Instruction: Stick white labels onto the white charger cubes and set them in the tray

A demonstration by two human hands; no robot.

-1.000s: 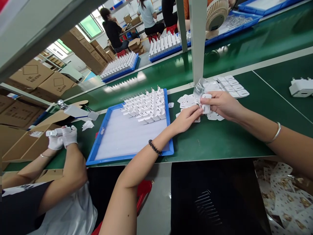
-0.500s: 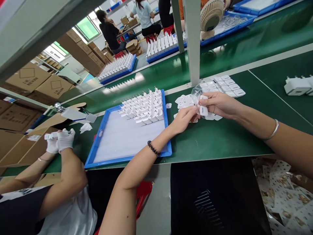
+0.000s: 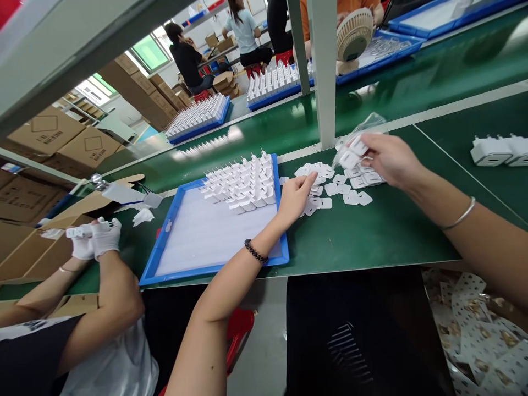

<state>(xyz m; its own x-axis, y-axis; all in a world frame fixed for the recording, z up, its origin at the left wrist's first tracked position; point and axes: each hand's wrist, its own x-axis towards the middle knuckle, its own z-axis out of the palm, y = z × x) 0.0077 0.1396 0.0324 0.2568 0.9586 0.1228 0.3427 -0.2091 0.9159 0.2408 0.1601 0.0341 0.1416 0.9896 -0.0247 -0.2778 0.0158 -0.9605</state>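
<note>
My right hand (image 3: 394, 159) is closed on a clear plastic bag (image 3: 373, 122) with white rounded plates (image 3: 350, 157) in or against it. It hovers over a neat block of white plates (image 3: 367, 179), partly hidden by the hand and bag. My left hand (image 3: 296, 199) has thumb and forefinger pinched together above loose white plates (image 3: 325, 203) scattered on the green bench. Whether anything thin is between those fingertips cannot be made out. Left of it lies a blue-rimmed tray (image 3: 282, 242) with rows of white plug chargers (image 3: 243, 181), pins up, at its far right.
At left, a co-worker's white-gloved hands (image 3: 97, 239) hold white chargers beside an open carton (image 3: 45, 253). A grey post (image 3: 325, 77) rises from the bench's back edge. More chargers (image 3: 495, 149) stand at far right. Filled trays (image 3: 200, 115) and a fan (image 3: 352, 36) are beyond.
My hands have parted. The right has moved up and right with the plastic bag; the left has drawn slightly left, uncovering more loose white plates.
</note>
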